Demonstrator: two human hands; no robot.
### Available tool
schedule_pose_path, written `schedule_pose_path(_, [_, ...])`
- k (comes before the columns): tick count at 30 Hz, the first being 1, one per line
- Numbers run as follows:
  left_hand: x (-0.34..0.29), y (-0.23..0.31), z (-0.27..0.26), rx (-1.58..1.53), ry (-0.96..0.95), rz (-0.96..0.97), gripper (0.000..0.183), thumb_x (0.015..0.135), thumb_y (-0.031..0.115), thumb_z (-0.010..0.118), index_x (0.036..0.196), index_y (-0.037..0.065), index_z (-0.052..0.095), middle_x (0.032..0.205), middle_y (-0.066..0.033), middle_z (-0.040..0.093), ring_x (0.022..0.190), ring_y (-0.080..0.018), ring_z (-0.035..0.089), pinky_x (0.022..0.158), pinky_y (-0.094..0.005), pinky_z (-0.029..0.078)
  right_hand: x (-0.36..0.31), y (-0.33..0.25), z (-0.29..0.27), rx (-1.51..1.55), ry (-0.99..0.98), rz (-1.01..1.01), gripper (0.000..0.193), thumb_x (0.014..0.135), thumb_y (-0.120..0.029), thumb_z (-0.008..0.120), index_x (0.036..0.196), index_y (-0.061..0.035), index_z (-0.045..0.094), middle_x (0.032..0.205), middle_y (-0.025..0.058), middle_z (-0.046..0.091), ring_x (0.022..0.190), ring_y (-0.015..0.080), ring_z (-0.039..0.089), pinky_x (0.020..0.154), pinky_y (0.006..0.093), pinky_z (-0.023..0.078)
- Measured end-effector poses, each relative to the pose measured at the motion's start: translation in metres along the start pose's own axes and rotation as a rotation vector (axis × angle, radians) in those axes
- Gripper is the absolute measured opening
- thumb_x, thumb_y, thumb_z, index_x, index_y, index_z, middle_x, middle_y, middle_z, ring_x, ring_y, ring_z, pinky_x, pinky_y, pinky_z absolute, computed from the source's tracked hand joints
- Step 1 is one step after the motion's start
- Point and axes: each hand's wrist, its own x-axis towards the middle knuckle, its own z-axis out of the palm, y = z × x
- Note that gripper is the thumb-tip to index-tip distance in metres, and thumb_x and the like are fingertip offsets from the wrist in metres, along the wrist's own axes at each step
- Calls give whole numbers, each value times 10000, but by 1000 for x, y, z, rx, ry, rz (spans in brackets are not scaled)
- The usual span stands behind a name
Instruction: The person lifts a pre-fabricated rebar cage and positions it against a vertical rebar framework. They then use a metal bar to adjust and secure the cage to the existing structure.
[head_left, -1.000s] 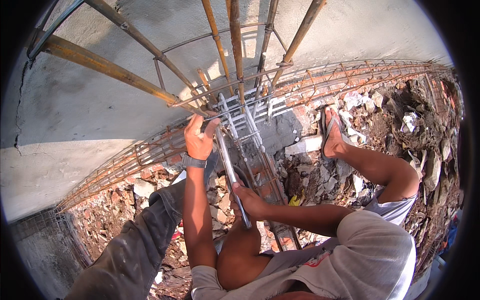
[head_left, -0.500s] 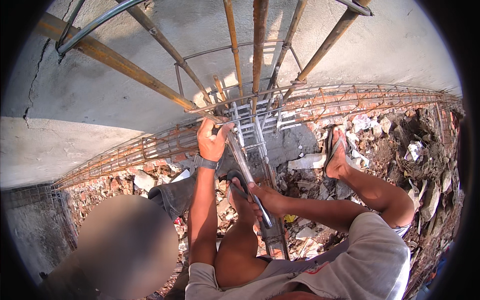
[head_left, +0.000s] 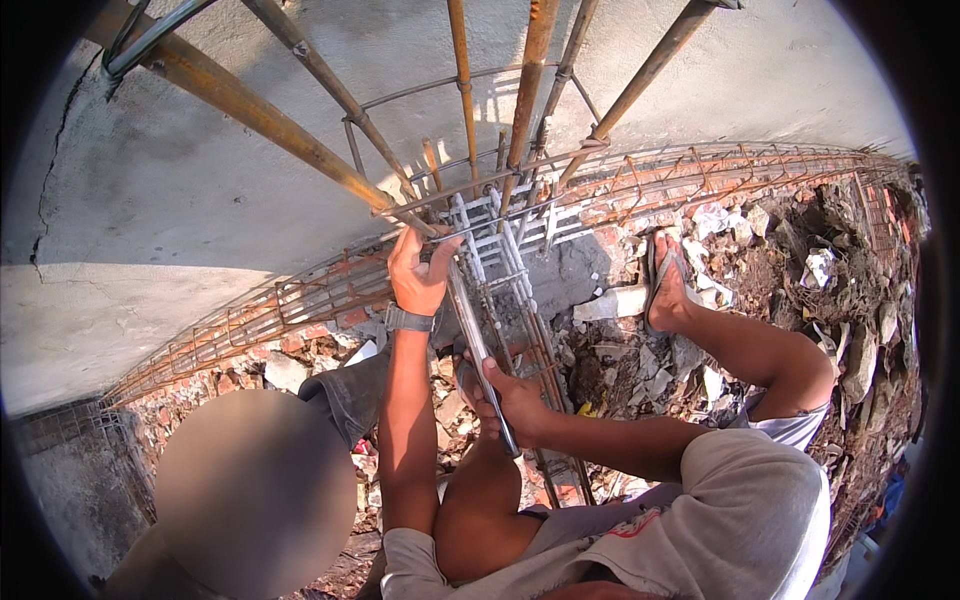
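Note:
My left hand (head_left: 422, 272), a dark watch on its wrist, is closed at the lower end of a thick rusty rebar (head_left: 290, 125), beside a thin wire stirrup; the fingers are partly hidden. Just below the thumb starts a shiny metal tube (head_left: 466, 318), slanting down and to the right. My right hand (head_left: 512, 400) is wrapped round the tube's lower part, and its end sticks out below the fist. Grey-splashed bars (head_left: 505, 245) of a rebar cage cross close to the right of the tube's upper end.
Several upright rebars (head_left: 463, 90) rise before a cracked plastered wall (head_left: 150, 180). A long low rebar cage (head_left: 690, 178) runs along its foot. Broken brick and rubble (head_left: 790, 260) cover the ground. At lower left a co-worker's blurred head is near my left forearm, by a dark trouser leg (head_left: 350, 395).
My right hand and the tube's lower end have swung left, away from the cage bars below. My left hand keeps its place at the rebar's end. The whole view has shifted a little.

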Motion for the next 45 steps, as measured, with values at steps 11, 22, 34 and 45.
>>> schedule_pose_path(11, [3,-8,-8,94,-5,80,208,843,141,800,936,-12,693,884,-144,711,824,-278,707,764,-354,531,45,29,45,-101,101,-242,509,1029,-616,436,881,-133,499,636,-4,453,504,148,440,484,317,389])
schedule_pose_path(22, [10,-8,-15,94,-121,85,266,860,186,792,1040,9,710,926,-146,739,845,-246,723,773,-350,536,79,75,-4,-870,511,-854,413,1014,-416,596,1034,-4,585,802,87,648,773,230,655,847,396,494])
schedule_pose_path(34, [3,-1,-7,164,-41,100,239,876,171,784,1000,-18,708,890,-155,710,788,-275,677,769,-374,531,-10,37,5,-577,217,-436,376,1006,-401,621,998,-29,571,707,59,584,643,173,598,621,388,494])
schedule_pose_path(45, [3,6,1,119,-74,71,204,859,154,790,1007,29,725,856,-88,662,732,-243,555,708,-372,464,49,56,-7,-962,517,-820,482,997,-393,587,1196,42,534,1085,282,652,1141,435,615,886,484,499])
